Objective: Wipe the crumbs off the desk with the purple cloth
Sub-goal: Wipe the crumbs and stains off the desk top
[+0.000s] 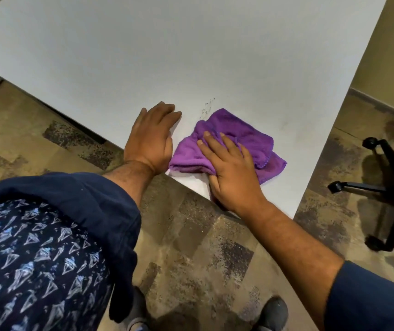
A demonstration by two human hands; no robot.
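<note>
A crumpled purple cloth [236, 137] lies on the white desk [143, 56] close to its near edge. My right hand [231, 170] presses flat on the cloth's near part, fingers spread over it. My left hand [152, 137] rests palm down on the desk just left of the cloth, holding nothing. A small scatter of dark crumbs [206, 107] sits on the desk just beyond the cloth's far left corner. A white sheet or paper [191, 180] shows under the cloth at the desk edge.
The desk's near edge runs diagonally under both wrists, with its corner [292, 217] to the right. A black office chair base [382, 187] with castors stands on the patterned floor at the right. My feet [272, 311] are below.
</note>
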